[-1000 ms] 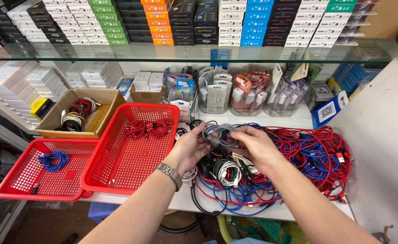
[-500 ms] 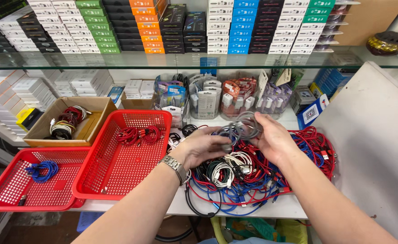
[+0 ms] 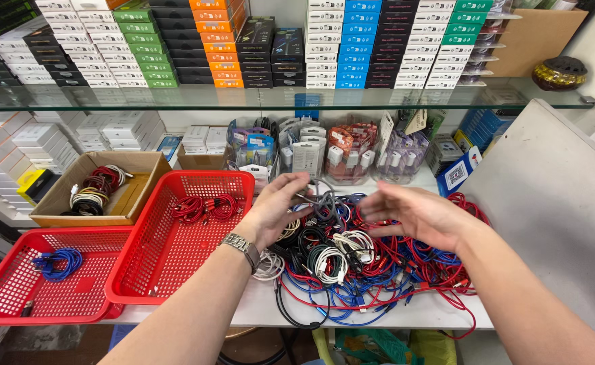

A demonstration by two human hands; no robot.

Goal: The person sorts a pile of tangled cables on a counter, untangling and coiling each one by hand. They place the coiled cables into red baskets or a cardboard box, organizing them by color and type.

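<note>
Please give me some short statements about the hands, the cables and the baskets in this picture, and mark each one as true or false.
1. The left hand holds a grey coiled cable. True.
2. The right hand is closed around a red cable. False: it is open, with its fingers spread, holding nothing.
3. The big red basket contains red cables. True.
4. The cardboard box stands to the right of the cable pile. False: it stands to the left, beside the baskets.
5. The left wrist wears a metal watch. True.

bright even light, sharp centre, edges perhaps slightly warped.
</note>
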